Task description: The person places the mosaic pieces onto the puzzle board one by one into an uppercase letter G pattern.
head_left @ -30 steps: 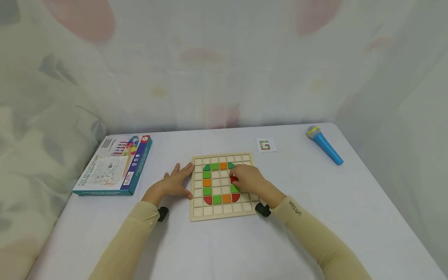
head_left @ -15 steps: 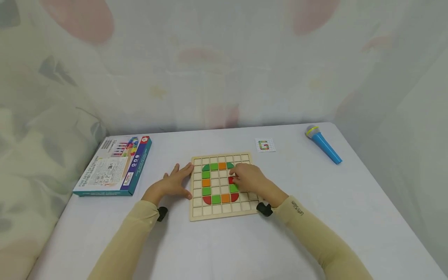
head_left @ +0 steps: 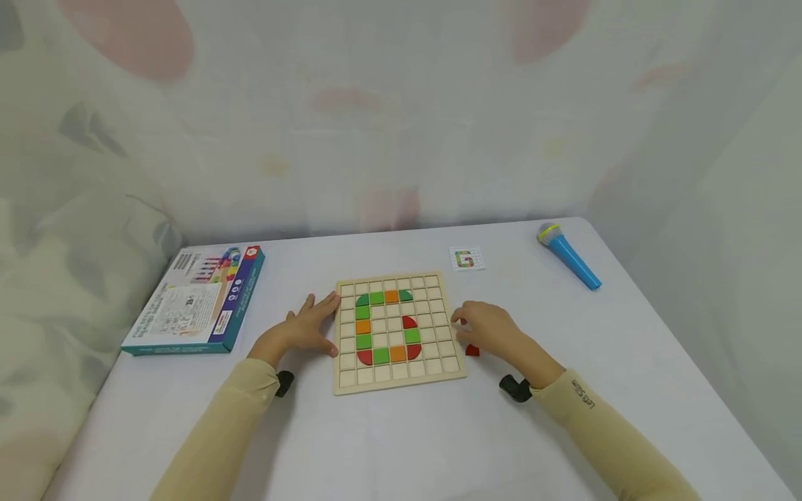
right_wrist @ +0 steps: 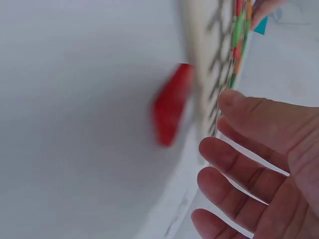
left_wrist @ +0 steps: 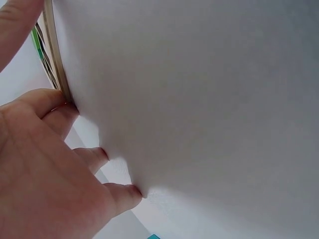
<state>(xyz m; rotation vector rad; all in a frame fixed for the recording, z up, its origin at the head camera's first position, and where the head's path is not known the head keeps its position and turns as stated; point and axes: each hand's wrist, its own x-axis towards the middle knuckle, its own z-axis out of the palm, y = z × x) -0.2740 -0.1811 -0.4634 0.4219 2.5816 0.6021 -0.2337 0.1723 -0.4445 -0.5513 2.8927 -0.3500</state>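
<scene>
A square wooden grid board (head_left: 401, 386) lies on the table in the head view, bearing green, orange and red tiles that form a G-like outline. Against its left edge rests my left hand (head_left: 302, 330), fingers spread. My right hand (head_left: 491, 328) hovers just off the right edge, fingers loosely bent, with nothing seen between them. A loose red tile (head_left: 473, 351) lies on the table right of the board, partly covered by that hand. In the right wrist view the red tile (right_wrist: 172, 107) looks blurred, apart from the fingertips. Inside the outline, a red rounded tile (head_left: 409, 322) sits above a green one.
Behind the board to the right lies a small card (head_left: 467, 259) printed with a coloured G. A flat boxed set (head_left: 194, 303) is at the left of the table, and a blue toy microphone (head_left: 571, 257) at the back right.
My right hand has left the red rounded tile on the board and moved right, beyond the board's edge. The loose red tile has come into sight. My left hand stays at the left edge.
</scene>
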